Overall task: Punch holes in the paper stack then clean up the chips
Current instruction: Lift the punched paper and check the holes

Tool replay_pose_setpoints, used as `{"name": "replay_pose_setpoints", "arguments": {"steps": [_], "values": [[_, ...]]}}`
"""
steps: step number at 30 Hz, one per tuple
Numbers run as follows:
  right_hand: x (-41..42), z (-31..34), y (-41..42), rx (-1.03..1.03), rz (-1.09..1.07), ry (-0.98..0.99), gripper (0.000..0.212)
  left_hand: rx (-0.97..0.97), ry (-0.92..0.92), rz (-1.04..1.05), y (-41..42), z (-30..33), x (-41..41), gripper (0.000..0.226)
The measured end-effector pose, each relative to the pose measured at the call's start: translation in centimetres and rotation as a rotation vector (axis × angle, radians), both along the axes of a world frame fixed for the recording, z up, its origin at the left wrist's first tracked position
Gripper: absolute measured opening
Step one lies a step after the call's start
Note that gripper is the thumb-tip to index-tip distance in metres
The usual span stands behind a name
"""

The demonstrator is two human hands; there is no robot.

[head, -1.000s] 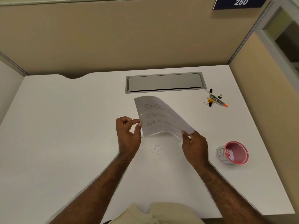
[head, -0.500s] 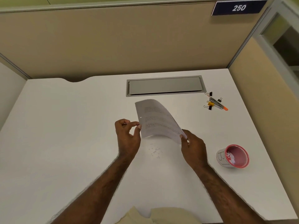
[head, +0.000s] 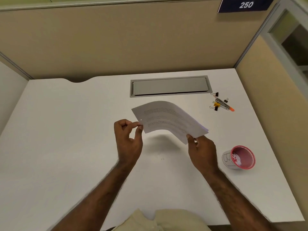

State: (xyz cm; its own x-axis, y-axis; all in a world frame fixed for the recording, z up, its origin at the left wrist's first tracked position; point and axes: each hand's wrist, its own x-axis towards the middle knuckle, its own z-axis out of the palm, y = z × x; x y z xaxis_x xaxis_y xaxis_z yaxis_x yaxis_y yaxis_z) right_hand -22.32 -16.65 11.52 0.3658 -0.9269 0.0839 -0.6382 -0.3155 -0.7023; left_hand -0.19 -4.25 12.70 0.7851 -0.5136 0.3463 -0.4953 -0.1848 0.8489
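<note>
- Both hands hold the paper stack [head: 168, 121] lifted off the white desk [head: 66, 130], its middle arched upward and a soft shadow on the desk beneath it.
- Left hand [head: 128, 140] pinches the stack's left edge between thumb and forefinger, just below a punched hole [head: 141, 120].
- Right hand [head: 202, 151] grips the stack's near right corner, thumb on top.
- A few small chips [head: 162, 158] lie on the desk between the two hands, under the raised stack.
- A red-rimmed cup [head: 240, 158] lies tilted on the desk to the right of the right hand, white bits inside it.
- Pens and binder clips [head: 222, 104] sit in a cluster further back on the right, near the grey cable flap [head: 170, 86].
</note>
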Motion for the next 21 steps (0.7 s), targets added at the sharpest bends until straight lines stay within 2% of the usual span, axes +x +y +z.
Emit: {"name": "replay_pose_setpoints", "arguments": {"steps": [6,9,12,14,18,21], "values": [[0.5,2.6,2.2,-0.116,0.083,-0.122,0.020,-0.005,-0.045,0.083,4.0,1.3,0.4,0.019],[0.4,2.8,4.6,-0.142,0.217,-0.160,0.040,0.001,-0.042,0.138,7.3,0.8,0.3,0.016],[-0.5,1.4,7.1,-0.182,0.397,-0.143,0.057,0.000,-0.002,0.195,10.5,-0.7,0.1,0.016],[-1.1,-0.3,8.3,-0.139,0.463,-0.088,0.065,0.048,0.064,0.186,11.8,-1.9,-0.3,0.017],[-1.5,-2.7,9.5,0.004,0.397,0.038,0.046,0.129,0.260,0.061,13.5,-3.1,-1.1,0.034],[-1.4,-3.3,9.4,-0.015,0.344,-0.012,0.043,0.139,0.107,0.105,13.3,-2.5,-0.6,0.048]]}}
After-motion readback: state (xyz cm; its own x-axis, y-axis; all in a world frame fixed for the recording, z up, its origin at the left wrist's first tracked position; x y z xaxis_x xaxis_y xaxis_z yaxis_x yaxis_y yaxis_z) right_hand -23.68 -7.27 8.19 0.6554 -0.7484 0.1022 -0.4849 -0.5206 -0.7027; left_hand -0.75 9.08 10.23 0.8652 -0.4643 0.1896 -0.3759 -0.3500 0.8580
